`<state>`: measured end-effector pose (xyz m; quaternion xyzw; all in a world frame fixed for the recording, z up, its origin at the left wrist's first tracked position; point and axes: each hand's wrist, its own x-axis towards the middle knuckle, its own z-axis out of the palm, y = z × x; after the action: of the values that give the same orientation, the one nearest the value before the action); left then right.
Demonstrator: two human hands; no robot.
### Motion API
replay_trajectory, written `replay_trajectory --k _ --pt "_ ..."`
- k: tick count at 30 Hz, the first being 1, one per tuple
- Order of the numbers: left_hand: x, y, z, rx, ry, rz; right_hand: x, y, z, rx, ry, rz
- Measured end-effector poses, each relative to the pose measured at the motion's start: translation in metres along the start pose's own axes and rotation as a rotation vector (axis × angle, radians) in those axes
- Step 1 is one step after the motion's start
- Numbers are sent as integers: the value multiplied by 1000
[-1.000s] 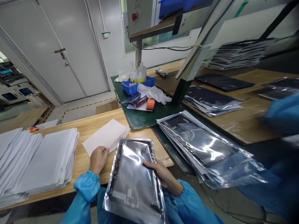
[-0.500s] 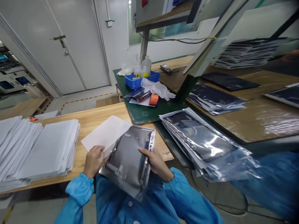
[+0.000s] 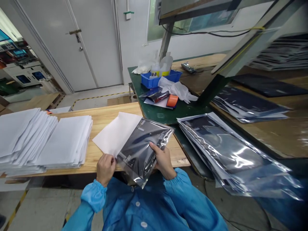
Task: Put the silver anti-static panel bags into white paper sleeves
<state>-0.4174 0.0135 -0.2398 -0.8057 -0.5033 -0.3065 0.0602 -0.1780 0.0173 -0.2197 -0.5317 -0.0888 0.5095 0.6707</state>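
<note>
A clear plastic bag with a dark flat panel inside (image 3: 137, 144) lies tilted over the right part of a white sheet (image 3: 115, 131). My right hand (image 3: 165, 160) grips the bag's right side, thumb on top and the other fingers mostly hidden beneath. My left hand (image 3: 106, 168) is closed in a pinch at the sheet's near edge, right beside the bag's left corner. The fingertips partly cover what they pinch. Under the sheet is the wooden tabletop (image 3: 101, 120).
Stacks of white flat packs (image 3: 64, 139) stand on the left. More bagged dark panels (image 3: 211, 138) are piled on the right, jutting over the edge. A blue tray (image 3: 149, 82) with bottles, white gloves (image 3: 178, 89) and an orange roll (image 3: 172, 101) occupy the green table. A slanted post (image 3: 211, 86) rises there.
The bagged panel has gone from raised and tilted toward me to lying flatter over the white sheet. Both hands stay on their edges. The view has turned slightly left.
</note>
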Motion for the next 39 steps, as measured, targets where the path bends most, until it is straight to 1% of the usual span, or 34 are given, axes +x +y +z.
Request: replay_trajectory --k 2,4,6,8,10,12,14,16,17,18,19,22,23,25,28,30,33,36,39 --pt "1 10 -1 -8 41 36 1 2 3 -4 -15 -58" --pt "4 21 -2 -32 87 72 -1 0 6 -35 -30 -158" --pt "10 32 0 -73 117 123 -6 -8 10 -127 -45 -307" --pt "20 40 5 -134 135 170 -14 -21 15 -247 -68 -492" --pt "33 44 12 -226 154 178 -21 -34 19 -328 -99 -682" --pt "48 45 20 -340 152 153 -25 -42 22 -385 -161 -848" --pt "64 45 26 -445 80 126 -21 -42 23 -461 -241 -981" --pt "78 46 26 -505 4 83 -13 -36 25 -544 -315 -1094" --pt "85 47 24 -511 8 45 -8 -33 26 -578 -341 -1144" --pt "91 48 20 -500 52 -4 -4 -30 27 -607 -360 -1187" --pt "99 50 15 -478 129 -58 -1 -28 28 -636 -380 -1220" --pt "126 52 -7 -392 389 -207 1 -26 33 -701 -465 -1257" --pt "136 53 -15 -370 449 -246 1 -27 34 -714 -499 -1243" --pt "157 52 -28 -326 515 -295 -1 -27 36 -718 -546 -1186" --pt "180 47 -40 -241 524 -287 -1 -26 34 -687 -554 -1095" --pt "188 44 -44 -192 511 -246 -1 -24 32 -685 -561 -1077" --pt "190 42 -47 -144 521 -170 0 -23 30 -696 -585 -1092" --pt "188 46 -53 -87 529 -100 -1 -22 29 -691 -608 -1116" --pt "185 51 -60 -29 505 -41 -3 -23 26 -717 -621 -1205"
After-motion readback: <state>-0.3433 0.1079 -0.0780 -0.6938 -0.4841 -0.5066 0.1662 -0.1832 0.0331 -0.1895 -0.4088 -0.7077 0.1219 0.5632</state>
